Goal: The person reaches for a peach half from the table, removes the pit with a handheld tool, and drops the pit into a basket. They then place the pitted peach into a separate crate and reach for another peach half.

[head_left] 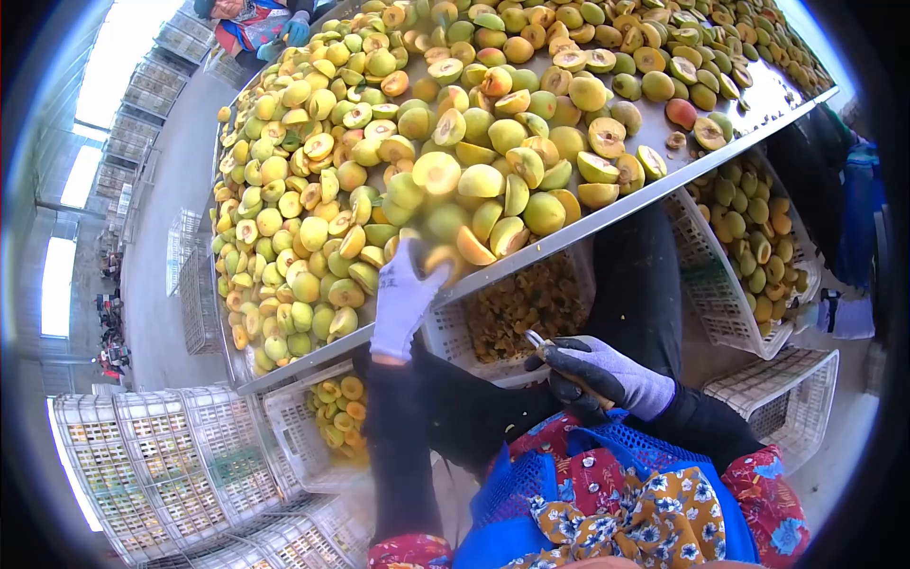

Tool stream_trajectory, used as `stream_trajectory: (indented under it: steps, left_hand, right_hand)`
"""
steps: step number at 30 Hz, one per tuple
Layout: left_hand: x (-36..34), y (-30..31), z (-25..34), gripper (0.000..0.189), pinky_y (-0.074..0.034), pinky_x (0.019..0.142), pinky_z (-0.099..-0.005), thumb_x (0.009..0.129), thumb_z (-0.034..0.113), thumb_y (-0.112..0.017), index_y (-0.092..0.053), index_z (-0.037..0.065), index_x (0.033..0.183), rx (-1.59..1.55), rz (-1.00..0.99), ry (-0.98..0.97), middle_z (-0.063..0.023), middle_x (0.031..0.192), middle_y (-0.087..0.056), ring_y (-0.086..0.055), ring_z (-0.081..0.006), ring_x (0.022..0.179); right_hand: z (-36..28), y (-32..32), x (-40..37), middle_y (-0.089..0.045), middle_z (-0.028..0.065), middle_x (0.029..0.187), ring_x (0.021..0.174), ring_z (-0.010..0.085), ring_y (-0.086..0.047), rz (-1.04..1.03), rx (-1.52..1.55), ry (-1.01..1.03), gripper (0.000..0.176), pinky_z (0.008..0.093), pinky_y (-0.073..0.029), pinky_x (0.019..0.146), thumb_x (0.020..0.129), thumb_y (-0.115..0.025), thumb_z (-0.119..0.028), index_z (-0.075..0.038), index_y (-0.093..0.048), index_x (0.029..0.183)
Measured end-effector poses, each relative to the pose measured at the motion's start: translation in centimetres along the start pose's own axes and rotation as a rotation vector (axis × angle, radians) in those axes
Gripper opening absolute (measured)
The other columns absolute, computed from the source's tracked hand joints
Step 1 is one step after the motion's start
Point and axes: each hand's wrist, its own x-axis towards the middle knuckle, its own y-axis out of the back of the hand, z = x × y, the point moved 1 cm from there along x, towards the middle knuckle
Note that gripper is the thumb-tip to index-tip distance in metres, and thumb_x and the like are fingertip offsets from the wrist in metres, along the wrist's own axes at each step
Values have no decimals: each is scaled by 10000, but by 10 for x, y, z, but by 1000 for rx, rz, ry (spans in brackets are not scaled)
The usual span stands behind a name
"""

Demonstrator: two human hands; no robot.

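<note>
your left hand: fingers parted by fruit halves, grip unclear | your right hand: closed round metal-tipped tool | halves could roll off if nudged

At the upper left of the view, a co-worker in red and blue clothing wears blue gloves. Stacked plastic crates line the pale floor, with bright windows beyond. Small, distorted red and dark shapes farther off may be parked motorbikes. More lattice-sided crates fill the lower left. Blue cloth hangs near the right edge.
</note>
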Motion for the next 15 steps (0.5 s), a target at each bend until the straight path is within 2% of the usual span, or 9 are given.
stream_trajectory:
  steps: [1, 2, 3, 4, 6, 7, 9, 12, 15]
  left_hand:
    - [-5, 0, -1, 318, -528, 727, -295, 847, 190, -717, -562, 15, 1061, -80, 105, 47, -93, 928, -616, -621, -178, 805]
    - [-12, 2, -1, 313, -542, 686, -253, 878, 188, -693, -550, 18, 1099, -492, 142, 164, -75, 989, -598, -615, -133, 815]
    - [-21, 4, 5, 351, -544, 641, -217, 893, 176, -663, -540, 19, 1181, -661, 148, 106, -75, 1042, -588, -614, -111, 821]
    - [-35, 5, 19, 371, -531, 611, -206, 899, 184, -646, -538, 24, 1215, -705, 91, 160, -69, 1021, -594, -610, -102, 792]
    - [-56, 4, 31, 426, -475, 527, -180, 916, 230, -608, -531, 54, 1297, -850, -110, 321, -53, 933, -610, -591, -87, 685]
    - [-67, -2, 41, 429, -435, 485, -184, 940, 321, -564, -535, 62, 1280, -786, -154, 310, -44, 884, -621, -584, -97, 628]
    - [-85, -15, 56, 428, -444, 528, -222, 1001, 409, -483, -522, 70, 1259, -917, -172, 358, -79, 965, -639, -598, -114, 672]
    - [-104, -37, 51, 479, -481, 593, -258, 1043, 490, -363, -479, 71, 1244, -1156, -203, 417, -105, 1002, -636, -613, -156, 746]
    - [-122, -53, 58, 439, -507, 727, -285, 1056, 439, -368, -499, 55, 1224, -1190, -116, 428, -111, 1036, -622, -615, -167, 855]
  right_hand:
    - [-2, -3, 0, -524, 2, 669, 579, 82, -522, 31, -86, 47, 374, 248, -423, 519, 1020, -523, -361, -20, -584, 1160]
    - [-4, -5, 0, -534, 16, 682, 597, 106, -538, 63, -141, 83, 358, 269, -432, 534, 1016, -531, -343, -18, -588, 1155]
    - [-5, -8, 0, -544, 30, 696, 616, 130, -554, 96, -195, 116, 342, 291, -442, 549, 1011, -539, -324, -16, -592, 1149]
    - [-4, -10, -1, -554, 43, 709, 634, 154, -570, 128, -251, 143, 326, 312, -451, 564, 1007, -547, -306, -14, -596, 1143]
    - [-6, -12, 0, -564, 87, 731, 643, 225, -583, 161, -797, 509, 261, 352, -459, 570, 993, -551, -246, -17, -592, 1110]
    - [-7, -16, -1, -570, 121, 720, 640, 275, -591, 181, -918, 563, 252, 388, -460, 565, 981, -553, -230, -5, -567, 1095]
    - [-12, -25, -1, -582, 188, 699, 634, 374, -607, 245, -1161, 673, 244, 462, -462, 555, 958, -557, -196, 19, -517, 1067]
    - [-3, -28, 4, -585, 228, 623, 576, 422, -609, 285, -1137, 522, 367, 509, -450, 509, 945, -583, -244, 62, -448, 1096]
    - [-2, -31, 1, -614, 245, 705, 709, 451, -624, 285, -1165, 404, 268, 527, -459, 591, 957, -566, -193, 28, -452, 1060]
